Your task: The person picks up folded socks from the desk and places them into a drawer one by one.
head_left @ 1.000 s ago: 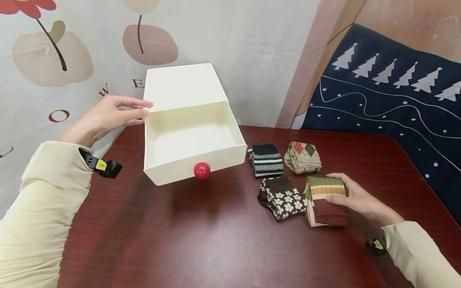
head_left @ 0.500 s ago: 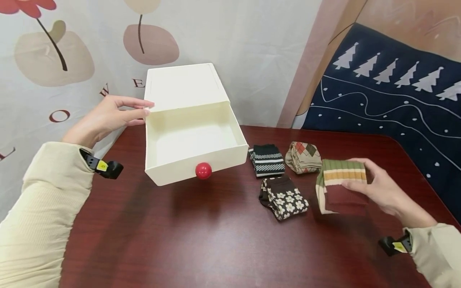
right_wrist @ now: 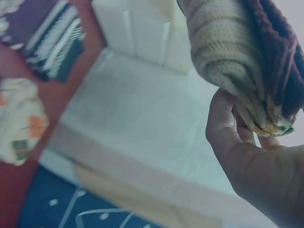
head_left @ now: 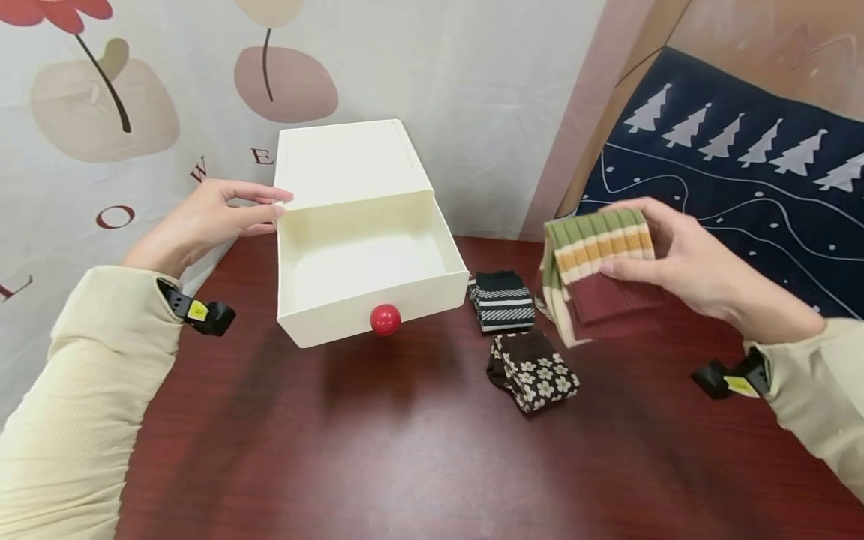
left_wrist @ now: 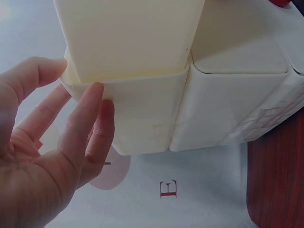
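The right hand [head_left: 698, 259] is pinching the folded green, mustard and maroon ribbed socks [head_left: 607, 281] along one edge, its grip closing thumb against fingers, and the bundle is hanging above the surface [head_left: 405, 472], to the right of the pulled-out drawer [head_left: 428, 298]. The left hand [head_left: 202, 217] is keeping its grip spread, fingers resting against the side corner of the white drawer unit [head_left: 354, 161] rather than clasping it. The bundle is hiding most of the argyle socks [right_wrist: 20, 128] in the head view, so a low dip could be nudging them unseen. With only one side being held, the loose layers could be sagging open should the pinch slacken. The drawer is jutting far out over the surface, its red knob [head_left: 385, 319] facing forward; a knock on its near wall could be tilting it, especially if the left hand were easing off. The black striped socks [head_left: 505, 302] and daisy-patterned socks [head_left: 540, 375] are lying close by, where a dropped bundle could be disturbing them.
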{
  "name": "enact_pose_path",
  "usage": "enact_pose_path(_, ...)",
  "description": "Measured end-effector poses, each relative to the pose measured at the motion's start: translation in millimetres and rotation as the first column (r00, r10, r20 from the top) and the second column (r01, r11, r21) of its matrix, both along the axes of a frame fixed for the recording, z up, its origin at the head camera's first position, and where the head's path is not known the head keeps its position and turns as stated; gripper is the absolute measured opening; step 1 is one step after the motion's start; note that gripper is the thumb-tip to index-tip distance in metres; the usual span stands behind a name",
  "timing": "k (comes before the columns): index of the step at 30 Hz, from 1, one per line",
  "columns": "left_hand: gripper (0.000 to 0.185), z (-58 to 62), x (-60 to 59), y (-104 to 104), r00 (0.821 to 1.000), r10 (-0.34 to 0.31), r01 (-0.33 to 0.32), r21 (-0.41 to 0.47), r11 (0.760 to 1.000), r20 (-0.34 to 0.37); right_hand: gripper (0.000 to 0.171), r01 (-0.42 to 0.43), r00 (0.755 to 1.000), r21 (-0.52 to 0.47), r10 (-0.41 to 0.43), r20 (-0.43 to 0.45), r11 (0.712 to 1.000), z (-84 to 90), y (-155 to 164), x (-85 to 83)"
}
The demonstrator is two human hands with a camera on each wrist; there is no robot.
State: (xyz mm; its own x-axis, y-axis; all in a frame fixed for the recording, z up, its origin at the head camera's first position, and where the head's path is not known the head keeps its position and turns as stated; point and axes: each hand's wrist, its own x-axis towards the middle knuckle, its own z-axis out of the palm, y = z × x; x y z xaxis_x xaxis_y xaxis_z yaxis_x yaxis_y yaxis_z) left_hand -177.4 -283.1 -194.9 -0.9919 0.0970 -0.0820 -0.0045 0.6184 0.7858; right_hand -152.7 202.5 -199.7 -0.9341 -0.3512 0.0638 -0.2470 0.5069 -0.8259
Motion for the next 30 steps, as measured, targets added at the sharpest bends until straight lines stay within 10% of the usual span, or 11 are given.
enact_pose_path(14, 0.05, -1.6, -3.2, 10, 1.0, 0.009, -0.008, 0.039, 0.999, -0.03, 0.058, -0.076, 0.981, -0.155, 0.102, 0.167, 0.985, 71.4, -105, -31.7)
enact_pose_path(30, 0.048, -4.9, -6.7, 28, 0.999, -0.001, 0.002, 0.025, 1.0, -0.046, 0.043, -0.189, 0.942, -0.122, 0.215, 0.258, 0.974, 49.6, -208, -52.0)
